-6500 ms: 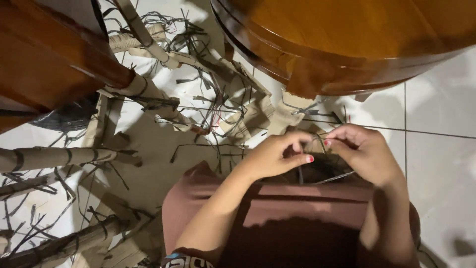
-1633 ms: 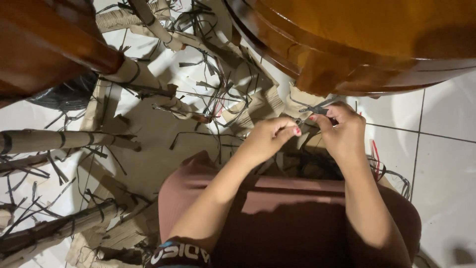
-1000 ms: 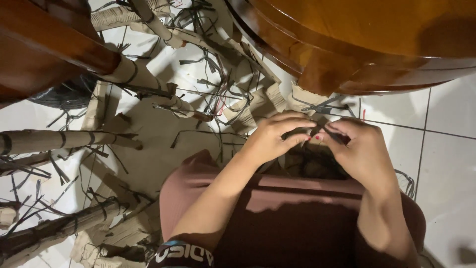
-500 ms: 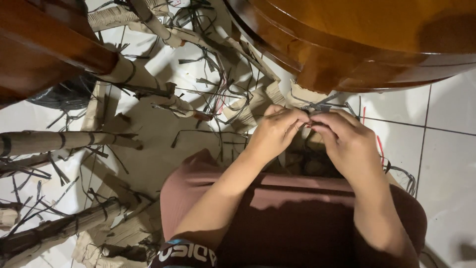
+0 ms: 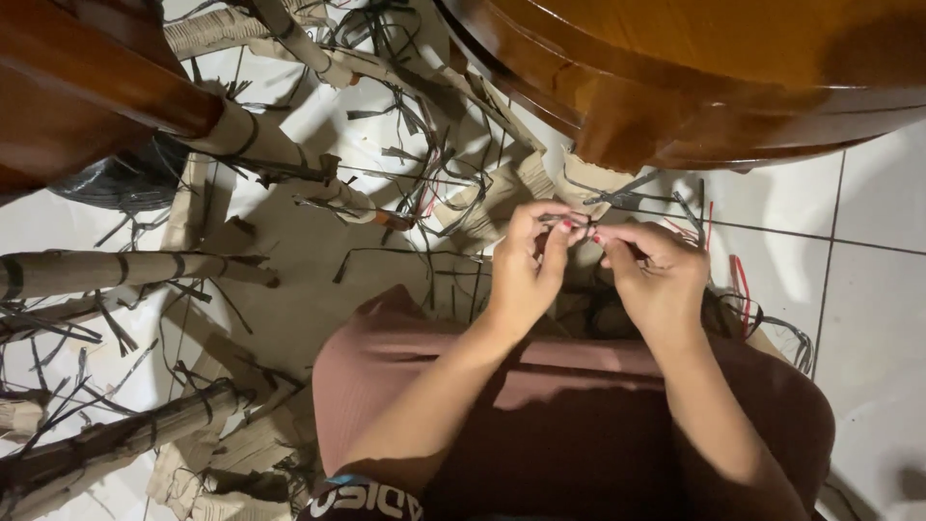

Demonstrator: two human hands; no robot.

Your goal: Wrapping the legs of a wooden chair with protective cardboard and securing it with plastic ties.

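Note:
My left hand and my right hand meet in front of me, just below the edge of a wooden table. Both pinch a thin dark strip between fingertips, and its loose ends stick up and to the right above my fingers. My lap, covered in brown cloth, lies under both forearms. A pile of more dark strips sits beneath my hands, mostly hidden by them.
Rolled brown paper tubes wrapped with dark bands lie across the white tiled floor at left, among scattered dark strips. A wooden furniture part fills the upper left. A red cord lies right of my right hand.
My hands have stayed together on the strip, shifting slightly up and back toward the table edge; the fingers have reworked their pinch. The view moved a little.

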